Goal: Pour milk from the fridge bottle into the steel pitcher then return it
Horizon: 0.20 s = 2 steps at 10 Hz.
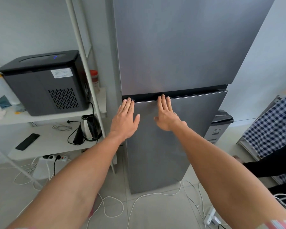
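Two hands flat on the fridge (172, 63), fingers straight and together, holding nothing: the left hand (125, 119) and the right hand (166, 115) press side by side on the lower door (163, 146), fingertips at the dark gap under the upper door. Both doors are closed; no milk bottle or pitcher shows. Left of the left hand, two white shelves: one black machine (45, 83) above, one steel kettle (89, 128) and one black remote (27, 141) below. Right of the right hand, one checked cloth (271, 126).
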### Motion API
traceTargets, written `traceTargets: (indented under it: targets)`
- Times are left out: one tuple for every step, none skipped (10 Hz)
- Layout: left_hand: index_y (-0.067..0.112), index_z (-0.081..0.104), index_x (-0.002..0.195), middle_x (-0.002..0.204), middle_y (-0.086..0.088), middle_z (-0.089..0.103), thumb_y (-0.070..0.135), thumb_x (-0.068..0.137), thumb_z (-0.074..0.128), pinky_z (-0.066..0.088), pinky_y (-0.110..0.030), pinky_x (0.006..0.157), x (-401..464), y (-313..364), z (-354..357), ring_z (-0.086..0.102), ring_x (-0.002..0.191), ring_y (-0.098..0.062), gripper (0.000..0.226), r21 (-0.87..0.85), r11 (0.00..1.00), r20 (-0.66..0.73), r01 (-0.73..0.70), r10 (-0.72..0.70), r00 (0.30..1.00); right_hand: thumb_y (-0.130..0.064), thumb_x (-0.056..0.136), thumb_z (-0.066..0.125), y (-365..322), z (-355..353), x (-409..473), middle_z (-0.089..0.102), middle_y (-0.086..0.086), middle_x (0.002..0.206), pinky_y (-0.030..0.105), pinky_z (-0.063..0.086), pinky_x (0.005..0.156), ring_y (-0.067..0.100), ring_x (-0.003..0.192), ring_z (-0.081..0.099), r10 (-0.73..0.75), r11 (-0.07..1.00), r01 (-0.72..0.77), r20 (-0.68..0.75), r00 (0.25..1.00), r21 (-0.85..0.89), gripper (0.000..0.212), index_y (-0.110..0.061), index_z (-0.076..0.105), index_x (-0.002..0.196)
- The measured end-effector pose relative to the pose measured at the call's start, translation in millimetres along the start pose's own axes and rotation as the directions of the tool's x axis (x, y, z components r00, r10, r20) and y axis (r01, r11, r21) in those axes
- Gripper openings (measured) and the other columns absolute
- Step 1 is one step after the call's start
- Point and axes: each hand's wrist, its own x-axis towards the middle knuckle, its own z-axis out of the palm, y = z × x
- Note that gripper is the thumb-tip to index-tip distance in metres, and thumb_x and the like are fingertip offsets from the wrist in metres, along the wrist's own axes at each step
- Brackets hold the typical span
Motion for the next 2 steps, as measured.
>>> traceTargets:
  targets:
    - [0.009,0.012,0.165,0.173,-0.005,0.003,0.045,0.11,0.033,0.006,-0.037,0.13,3.0,2.5,-8.9,-0.003,0.16,-0.016,0.069,-0.109,0.994,0.011,0.011,-0.01,1.0,-0.022,0.106,0.045,-16.0,-15.7,-21.2,0.004,0.001,0.174,0.055,0.03,0.116,0.019,0.159,-0.001,0.039,0.978,-0.007,-0.152,0.988,0.208,0.067,-0.01,0.013,0.164]
    - [0.011,0.011,0.166,0.173,-0.001,0.0,0.045,0.111,0.035,0.006,-0.035,0.129,-12.9,-1.6,-6.8,-0.008,0.159,-0.011,0.069,-0.237,0.971,-0.024,-0.005,0.0,1.0,-0.025,0.106,0.05,-25.0,-33.0,-48.7,0.061,-0.001,0.143,0.043,0.048,0.106,0.021,0.13,0.057,0.198,0.822,0.081,-0.416,0.888,0.564,0.041,-0.017,0.055,0.145]
